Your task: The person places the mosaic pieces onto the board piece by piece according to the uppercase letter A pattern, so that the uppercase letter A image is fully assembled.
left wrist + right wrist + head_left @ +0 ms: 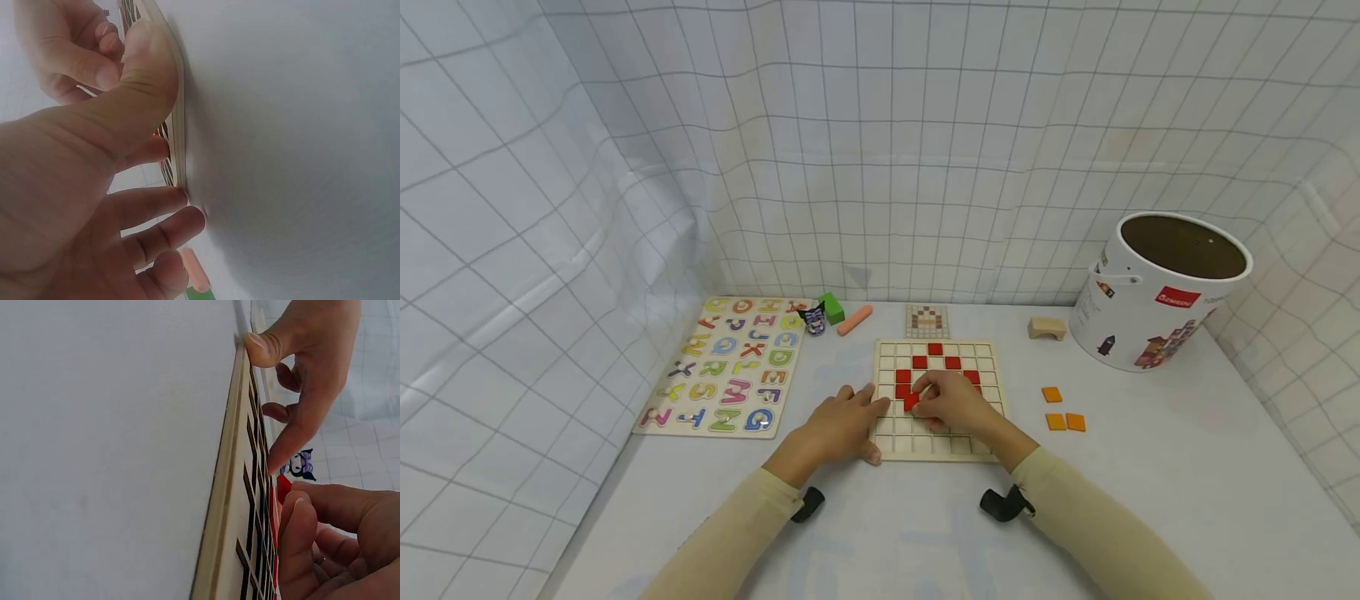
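The grid board (pixel 917 448) lies flat on the counter (pixel 1150 475), red squares (pixel 935 349) stepped across its cells. Above it, the right hand (pixel 953 405) pinches a red tile (pixel 912 402) between thumb and fingertips, a hold that suits so thin a piece; whether the tile touches its cell is hard to tell past the fingers. The left hand (pixel 841 429), spread loosely without grasping, rests along the board's left side and near corner, presumably to stop it sliding. Behind, a pattern card (pixel 927 321) lies in easy view; three orange tiles (pixel 1052 394) sit apart, handy to the right.
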The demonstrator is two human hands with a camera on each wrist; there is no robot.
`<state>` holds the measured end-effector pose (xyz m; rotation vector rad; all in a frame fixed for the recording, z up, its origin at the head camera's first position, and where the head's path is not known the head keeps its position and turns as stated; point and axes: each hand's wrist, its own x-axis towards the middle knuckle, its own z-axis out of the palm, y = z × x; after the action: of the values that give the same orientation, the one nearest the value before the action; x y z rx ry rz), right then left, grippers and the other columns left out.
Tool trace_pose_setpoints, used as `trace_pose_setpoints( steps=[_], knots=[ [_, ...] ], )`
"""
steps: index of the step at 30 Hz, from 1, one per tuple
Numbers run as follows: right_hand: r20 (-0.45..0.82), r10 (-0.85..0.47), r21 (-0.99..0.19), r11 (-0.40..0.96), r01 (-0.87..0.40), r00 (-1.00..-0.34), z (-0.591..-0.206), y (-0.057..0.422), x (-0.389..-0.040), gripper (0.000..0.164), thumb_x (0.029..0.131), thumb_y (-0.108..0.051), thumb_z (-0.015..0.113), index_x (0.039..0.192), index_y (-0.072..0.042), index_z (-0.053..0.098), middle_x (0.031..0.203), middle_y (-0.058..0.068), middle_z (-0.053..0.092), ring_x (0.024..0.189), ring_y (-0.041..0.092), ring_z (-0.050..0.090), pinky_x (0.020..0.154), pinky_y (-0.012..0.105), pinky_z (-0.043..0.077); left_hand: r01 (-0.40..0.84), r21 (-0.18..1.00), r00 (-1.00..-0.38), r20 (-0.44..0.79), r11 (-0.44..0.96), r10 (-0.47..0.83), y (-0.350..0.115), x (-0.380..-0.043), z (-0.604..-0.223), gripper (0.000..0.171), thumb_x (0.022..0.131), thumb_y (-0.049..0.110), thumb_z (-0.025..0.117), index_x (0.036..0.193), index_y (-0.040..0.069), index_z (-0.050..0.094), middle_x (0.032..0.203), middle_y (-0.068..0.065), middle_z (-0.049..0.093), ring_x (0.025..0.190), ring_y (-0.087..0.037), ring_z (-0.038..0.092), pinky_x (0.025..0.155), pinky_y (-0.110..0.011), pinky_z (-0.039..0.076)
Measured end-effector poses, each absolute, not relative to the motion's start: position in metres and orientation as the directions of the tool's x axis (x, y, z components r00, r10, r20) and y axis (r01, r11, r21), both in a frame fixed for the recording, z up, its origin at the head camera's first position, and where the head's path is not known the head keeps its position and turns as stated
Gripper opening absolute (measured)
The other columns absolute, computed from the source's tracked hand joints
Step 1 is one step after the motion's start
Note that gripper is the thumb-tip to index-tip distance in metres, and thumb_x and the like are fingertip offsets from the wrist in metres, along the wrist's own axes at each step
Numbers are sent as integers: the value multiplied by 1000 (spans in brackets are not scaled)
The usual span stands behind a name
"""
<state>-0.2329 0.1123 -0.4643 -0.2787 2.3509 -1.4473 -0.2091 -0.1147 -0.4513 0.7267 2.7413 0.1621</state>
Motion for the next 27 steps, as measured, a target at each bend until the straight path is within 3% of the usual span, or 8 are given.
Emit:
trace_pose_setpoints(
  steps=[8,13,21,27],
  knots=[
    [-153,-354,-793,601,-99,-923,-464,96,-233,19,87,-7,75,105,-8,69,70,4,60,51,14,56,52,27,48,465,173,-829,-260,868,496,-115,-210,-451,91,75,52,82,153,18,49,162,-15,37,134,-35,44,106,-53,43],
    [-159,-341,-770,630,-99,-927,-465,90,-230,19,89,-10,76,107,-9,68,74,4,61,55,16,58,54,29,50,466,174,-830,-254,868,496,-115,-209,-450,91,75,51,83,153,18,49,161,-16,38,133,-36,45,105,-53,44],
    [-139,-338,-791,603,-101,-931,-463,94,-230,22,88,-7,75,109,-8,68,74,4,63,54,15,58,54,29,50,471,173,-829,-249,865,501,-116,-209,-450,91,75,52,83,152,18,49,161,-16,38,133,-36,45,104,-54,45],
    [-98,-358,-829,546,-123,-929,-454,124,-226,29,91,-11,72,119,-6,67,80,4,63,58,17,59,56,29,50,469,185,-827,-252,864,502,-116,-208,-448,91,76,51,83,153,17,49,162,-16,37,135,-38,44,106,-55,43]
  ],
)
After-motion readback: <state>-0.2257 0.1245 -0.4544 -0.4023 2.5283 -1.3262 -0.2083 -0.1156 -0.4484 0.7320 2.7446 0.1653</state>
